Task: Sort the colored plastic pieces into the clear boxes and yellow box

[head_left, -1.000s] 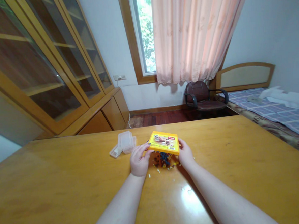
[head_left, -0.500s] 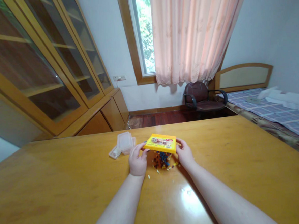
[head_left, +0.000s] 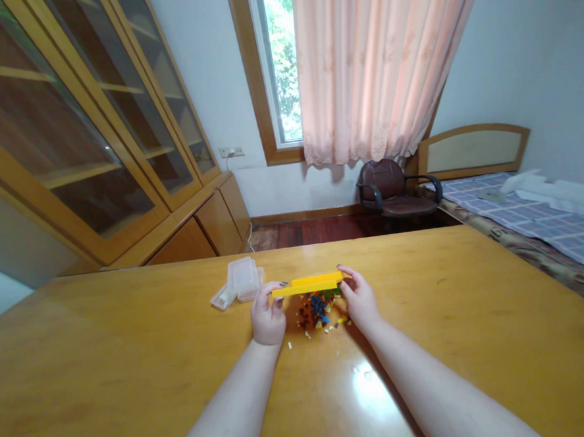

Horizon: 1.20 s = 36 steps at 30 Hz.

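Observation:
A shallow yellow box [head_left: 306,287] is held edge-on between my two hands, just above the table. My left hand [head_left: 269,317] is closed on its left end, thumb below and fingers on top. At the other end my right hand [head_left: 360,300] grips it the same way. Beneath and in front of the box lies a loose pile of small building bricks [head_left: 319,308], blue, dark brown, green, yellow and white. Part of the pile is hidden by the box, and whether anything is inside the box cannot be seen.
Clear plastic boxes [head_left: 242,278] lie stacked beyond my left hand on the wooden table [head_left: 132,360]. Past the far edge stand an office chair [head_left: 389,189], a bed [head_left: 528,197] and a glass-fronted cabinet [head_left: 173,209]. Several small white pieces are scattered near the pile.
The yellow box has tilted, so its printed face has turned out of sight and its thin edge shows. More of the brick pile is visible below it. Both hands keep hold.

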Each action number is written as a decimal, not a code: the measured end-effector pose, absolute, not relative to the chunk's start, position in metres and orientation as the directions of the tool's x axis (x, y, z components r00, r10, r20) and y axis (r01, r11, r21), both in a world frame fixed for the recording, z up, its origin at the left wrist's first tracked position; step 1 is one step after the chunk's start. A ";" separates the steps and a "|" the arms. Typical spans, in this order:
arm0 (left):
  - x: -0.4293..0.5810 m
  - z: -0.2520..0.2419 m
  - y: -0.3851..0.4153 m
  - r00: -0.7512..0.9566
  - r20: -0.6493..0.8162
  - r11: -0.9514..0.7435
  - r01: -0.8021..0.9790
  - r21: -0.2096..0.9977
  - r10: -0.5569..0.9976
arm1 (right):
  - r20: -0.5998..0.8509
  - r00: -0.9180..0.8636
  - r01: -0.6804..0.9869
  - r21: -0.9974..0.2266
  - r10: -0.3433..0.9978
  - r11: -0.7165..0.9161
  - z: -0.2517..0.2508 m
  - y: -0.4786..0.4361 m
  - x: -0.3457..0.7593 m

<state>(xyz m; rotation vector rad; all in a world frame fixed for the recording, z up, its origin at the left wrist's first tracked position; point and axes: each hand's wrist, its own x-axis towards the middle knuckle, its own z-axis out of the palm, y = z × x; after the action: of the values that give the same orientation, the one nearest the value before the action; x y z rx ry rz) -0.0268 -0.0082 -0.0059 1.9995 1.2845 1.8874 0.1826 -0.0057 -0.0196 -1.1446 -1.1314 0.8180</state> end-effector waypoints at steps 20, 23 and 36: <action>-0.019 0.004 -0.014 -0.099 0.742 -0.711 0.225 0.666 0.663 | 0.289 0.340 0.207 -0.951 0.895 0.228 -0.012 -0.011 0.186; -0.020 0.006 -0.013 -0.042 0.726 -0.691 0.275 0.669 0.686 | 0.293 0.356 0.232 -0.947 0.887 0.220 -0.011 -0.012 0.187; -0.019 0.009 -0.008 0.159 0.703 -0.698 0.389 0.601 0.693 | 0.039 0.356 -0.116 -0.990 0.934 0.085 -0.012 -0.009 0.184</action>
<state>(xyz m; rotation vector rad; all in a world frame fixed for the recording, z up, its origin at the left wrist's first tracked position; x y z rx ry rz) -0.0195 -0.0084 0.0087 2.1598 1.0446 1.5537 0.1839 -0.0087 -0.0122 -1.2189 -0.8804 0.9567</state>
